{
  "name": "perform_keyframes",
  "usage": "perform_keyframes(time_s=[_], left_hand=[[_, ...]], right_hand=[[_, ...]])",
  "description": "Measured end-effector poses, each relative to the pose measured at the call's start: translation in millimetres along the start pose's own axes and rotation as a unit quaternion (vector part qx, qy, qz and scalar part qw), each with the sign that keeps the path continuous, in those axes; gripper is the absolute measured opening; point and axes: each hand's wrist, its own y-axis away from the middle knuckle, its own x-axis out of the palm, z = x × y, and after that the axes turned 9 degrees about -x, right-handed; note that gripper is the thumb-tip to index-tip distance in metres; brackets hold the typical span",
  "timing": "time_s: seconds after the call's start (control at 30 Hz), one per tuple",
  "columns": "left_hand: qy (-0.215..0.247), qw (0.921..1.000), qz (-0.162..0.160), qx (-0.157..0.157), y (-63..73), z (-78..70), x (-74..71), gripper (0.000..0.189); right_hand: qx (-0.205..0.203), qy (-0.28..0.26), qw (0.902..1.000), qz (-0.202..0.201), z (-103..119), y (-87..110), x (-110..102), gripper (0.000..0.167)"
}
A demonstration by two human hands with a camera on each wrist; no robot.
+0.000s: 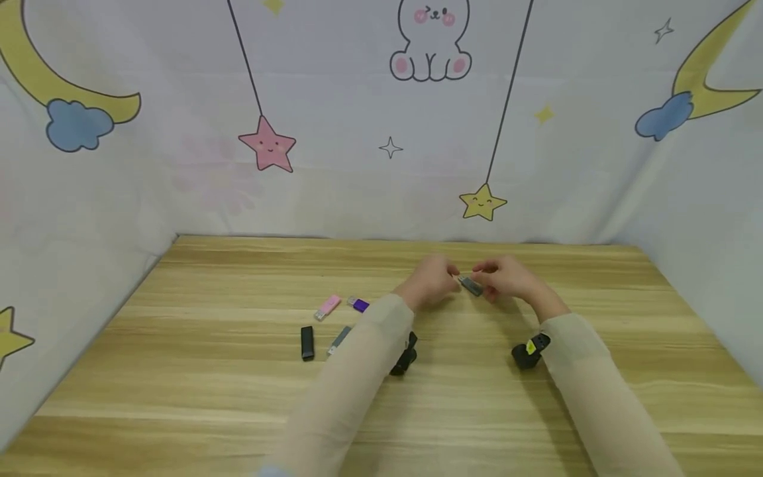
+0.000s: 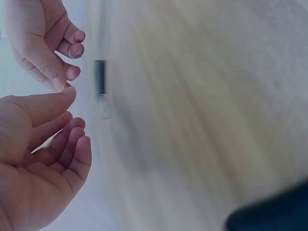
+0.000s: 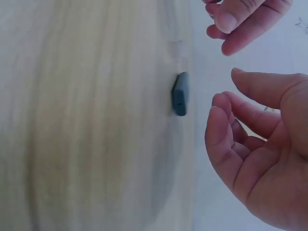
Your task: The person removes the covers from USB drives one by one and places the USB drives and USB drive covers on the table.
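Observation:
A dark grey USB stick with a bare metal plug lies on the wooden table between my two hands. In the left wrist view the same USB stick lies apart from all the fingers. My left hand is just left of its plug end, with loosely bent fingers and nothing in them. On the other side, my right hand hovers by the stick's body. In the right wrist view a gap shows between thumb and fingers of the right hand, and the stick lies beyond them.
Left of my left sleeve lie a pink USB stick, a purple one, a black one and a grey one, the last partly beside the sleeve. Black wrist devices hang under both cuffs. A printed cloth walls the table's back.

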Motion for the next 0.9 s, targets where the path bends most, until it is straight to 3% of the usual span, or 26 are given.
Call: perform_keyframes(time_s=[0.33, 0.57, 0.9], left_hand=[[0.002, 0.9983, 0.017, 0.055, 23.1, -5.1, -32.5, 0.038], [0.010, 0.9968, 0.017, 0.077, 45.2, 6.8, -54.1, 0.036], [0.006, 0.9935, 0.026, 0.110, 76.5, 26.1, -65.0, 0.033]], right_hand=[[-0.075, 0.030, 0.9967, -0.003, 27, 17.0, -8, 0.042], [-0.125, 0.048, 0.9910, -0.002, 47, 31.8, -4, 0.036], [-0.196, 0.070, 0.9777, 0.025, 65, 47.0, 20, 0.031]])
